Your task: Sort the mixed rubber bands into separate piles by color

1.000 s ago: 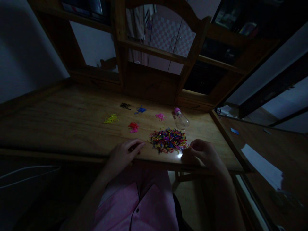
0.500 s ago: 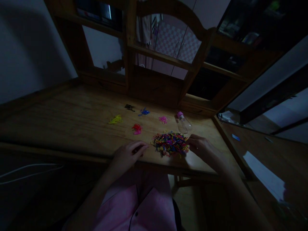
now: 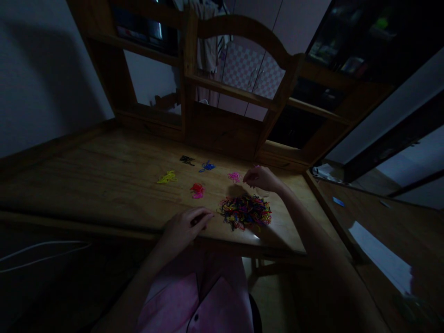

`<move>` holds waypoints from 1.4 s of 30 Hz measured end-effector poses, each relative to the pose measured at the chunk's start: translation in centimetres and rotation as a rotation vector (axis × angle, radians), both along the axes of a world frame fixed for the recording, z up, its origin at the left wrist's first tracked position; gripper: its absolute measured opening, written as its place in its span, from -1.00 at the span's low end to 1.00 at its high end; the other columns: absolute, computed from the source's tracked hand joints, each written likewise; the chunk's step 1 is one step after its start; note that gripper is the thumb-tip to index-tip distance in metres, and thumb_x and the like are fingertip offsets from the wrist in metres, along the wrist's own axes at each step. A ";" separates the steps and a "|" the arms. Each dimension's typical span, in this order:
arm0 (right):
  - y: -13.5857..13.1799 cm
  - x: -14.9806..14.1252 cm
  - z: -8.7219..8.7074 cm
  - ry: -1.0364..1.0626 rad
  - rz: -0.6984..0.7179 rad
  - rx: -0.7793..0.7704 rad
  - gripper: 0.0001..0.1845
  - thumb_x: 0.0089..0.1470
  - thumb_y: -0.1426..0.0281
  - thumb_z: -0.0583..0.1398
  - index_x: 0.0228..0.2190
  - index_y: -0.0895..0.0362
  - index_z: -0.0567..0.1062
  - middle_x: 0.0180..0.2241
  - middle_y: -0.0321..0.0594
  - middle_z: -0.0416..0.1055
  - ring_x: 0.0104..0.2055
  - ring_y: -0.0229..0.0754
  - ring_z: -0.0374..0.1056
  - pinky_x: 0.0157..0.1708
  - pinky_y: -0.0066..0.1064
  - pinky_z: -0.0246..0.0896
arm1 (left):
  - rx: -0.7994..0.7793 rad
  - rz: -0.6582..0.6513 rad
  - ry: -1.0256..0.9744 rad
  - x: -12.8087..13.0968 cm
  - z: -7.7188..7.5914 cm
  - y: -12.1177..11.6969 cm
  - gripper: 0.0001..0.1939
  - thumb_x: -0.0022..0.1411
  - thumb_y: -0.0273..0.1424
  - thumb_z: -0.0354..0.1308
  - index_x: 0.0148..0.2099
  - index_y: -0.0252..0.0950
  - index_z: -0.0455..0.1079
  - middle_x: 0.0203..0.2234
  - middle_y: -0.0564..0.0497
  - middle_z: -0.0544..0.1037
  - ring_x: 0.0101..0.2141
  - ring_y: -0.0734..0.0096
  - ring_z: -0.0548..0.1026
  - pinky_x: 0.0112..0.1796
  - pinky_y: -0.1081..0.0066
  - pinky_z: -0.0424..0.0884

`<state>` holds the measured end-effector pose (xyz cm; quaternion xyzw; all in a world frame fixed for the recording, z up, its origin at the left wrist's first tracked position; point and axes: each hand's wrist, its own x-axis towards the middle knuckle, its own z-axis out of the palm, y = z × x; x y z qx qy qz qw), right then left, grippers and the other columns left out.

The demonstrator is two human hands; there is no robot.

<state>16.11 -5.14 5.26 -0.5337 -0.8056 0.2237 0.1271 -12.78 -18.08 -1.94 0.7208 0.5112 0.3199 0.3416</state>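
A heap of mixed coloured rubber bands [image 3: 245,213] lies on the wooden desk [image 3: 132,194] in front of me. My left hand [image 3: 189,224] rests at the heap's left side, thumb and fingertips pinched together; whatever is between them is too small to make out. Above the heap's far side is my right hand [image 3: 262,179], also pinched, its fingertips just right of the small pink pile [image 3: 234,177]. Any band in it does not show. Farther left lie separate piles: red and pink [image 3: 197,190], blue [image 3: 207,166], black [image 3: 187,160] and yellow [image 3: 168,177].
A clear bottle is mostly hidden behind my right hand. The wooden shelf unit [image 3: 225,132] closes off the desk's back. To the right, a lower brown surface holds white paper [image 3: 379,254] and a blue card [image 3: 338,201].
My right hand has left the heap's right edge, moving up and leftward to beside the pink pile, and now covers the bottle. My left hand has stayed nearly still.
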 end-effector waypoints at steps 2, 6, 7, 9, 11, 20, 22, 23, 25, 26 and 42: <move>2.3 -1.1 -0.6 -0.035 -0.018 -0.037 -0.81 -0.03 0.50 0.21 -0.32 0.16 0.60 -0.45 -0.25 0.55 -0.43 -0.27 0.46 -0.44 -0.55 0.29 | -0.007 0.001 -0.005 0.0 0.0 0.1 -0.65 0.28 -0.08 -0.01 -0.18 -0.15 0.50 -0.42 0.07 0.57 -0.36 0.38 0.52 -0.32 0.48 0.35; 5.0 -1.7 -1.2 -0.072 -0.005 -0.061 -0.80 -0.13 0.48 0.32 -0.34 0.13 0.61 -0.41 -0.27 0.56 -0.37 -0.25 0.46 -0.44 -0.59 0.28 | -0.015 0.016 -0.009 0.1 0.1 0.1 -0.64 0.28 -0.08 -0.02 -0.19 -0.16 0.50 -0.42 0.07 0.58 -0.37 0.37 0.52 -0.34 0.49 0.36; 5.3 -1.6 -1.1 -0.075 -0.003 -0.071 -0.79 -0.13 0.49 0.32 -0.33 0.13 0.60 -0.41 -0.27 0.57 -0.38 -0.25 0.46 -0.46 -0.59 0.28 | -0.014 0.015 -0.006 0.1 0.2 0.2 -0.64 0.28 -0.08 -0.02 -0.20 -0.16 0.50 -0.43 0.07 0.58 -0.36 0.37 0.52 -0.34 0.49 0.35; 5.7 -1.4 -1.0 -0.072 -0.007 -0.097 -0.77 -0.08 0.52 0.29 -0.28 0.15 0.59 -0.40 -0.24 0.57 -0.41 -0.26 0.46 -0.52 -0.61 0.27 | -0.014 0.010 0.002 0.1 0.3 0.2 -0.65 0.28 -0.08 -0.02 -0.21 -0.16 0.50 -0.43 0.08 0.58 -0.36 0.37 0.53 -0.35 0.50 0.35; 5.8 -1.2 -0.7 -0.051 -0.012 -0.121 -0.73 -0.01 0.57 0.21 -0.21 0.17 0.56 -0.36 -0.19 0.57 -0.43 -0.26 0.47 -0.58 -0.63 0.25 | -0.016 0.000 0.004 0.1 0.4 0.3 -0.65 0.28 -0.08 -0.01 -0.21 -0.15 0.50 -0.41 0.08 0.59 -0.35 0.37 0.53 -0.34 0.50 0.35; 3.8 -0.8 1.3 0.171 -0.056 -0.072 -0.78 0.08 0.57 0.12 -0.24 0.23 0.52 -0.28 -0.10 0.54 -0.37 -0.25 0.51 -0.47 -0.57 0.36 | -0.009 -0.004 0.000 0.0 0.0 0.4 -0.66 0.29 -0.10 -0.02 -0.20 -0.15 0.49 -0.42 0.09 0.58 -0.36 0.38 0.52 -0.33 0.49 0.34; 2.7 -0.3 1.6 0.178 -0.101 0.029 -0.82 0.06 0.52 0.16 -0.27 0.24 0.53 -0.38 -0.13 0.54 -0.39 -0.21 0.50 -0.46 -0.53 0.34 | -0.006 0.000 -0.007 0.0 0.0 0.3 -0.65 0.28 -0.09 -0.02 -0.20 -0.15 0.49 -0.42 0.09 0.58 -0.37 0.38 0.51 -0.33 0.48 0.35; 2.1 0.0 1.7 0.157 -0.118 0.086 -0.82 0.05 0.49 0.18 -0.28 0.23 0.55 -0.42 -0.15 0.54 -0.39 -0.20 0.50 -0.44 -0.51 0.34 | -0.007 0.003 -0.009 0.1 0.0 0.3 -0.65 0.28 -0.09 -0.02 -0.20 -0.15 0.50 -0.42 0.08 0.58 -0.37 0.37 0.51 -0.33 0.48 0.35; 0.8 0.5 1.5 0.082 -0.114 0.177 -0.84 0.03 0.45 0.21 -0.31 0.21 0.57 -0.45 -0.18 0.54 -0.38 -0.20 0.48 -0.39 -0.48 0.32 | -0.008 0.006 -0.010 0.1 0.1 0.3 -0.66 0.28 -0.09 -0.02 -0.20 -0.14 0.50 -0.43 0.08 0.57 -0.37 0.37 0.51 -0.34 0.48 0.34; 0.1 0.6 1.3 0.042 -0.089 0.195 -0.84 0.02 0.44 0.21 -0.32 0.19 0.58 -0.44 -0.19 0.54 -0.37 -0.20 0.48 -0.37 -0.47 0.31 | -0.011 0.006 -0.008 0.1 0.1 0.3 -0.66 0.28 -0.09 -0.02 -0.19 -0.14 0.50 -0.44 0.08 0.57 -0.37 0.37 0.51 -0.34 0.48 0.34; -1.0 -3.4 -1.6 -0.391 0.194 0.115 -0.84 -0.06 0.45 0.28 -0.33 0.13 0.52 -0.34 -0.18 0.50 -0.33 -0.20 0.37 -0.43 -0.49 0.05 | 0.010 0.010 0.012 0.2 0.0 0.3 -0.64 0.29 -0.09 -0.03 -0.21 -0.18 0.49 -0.44 0.06 0.57 -0.38 0.38 0.51 -0.34 0.49 0.33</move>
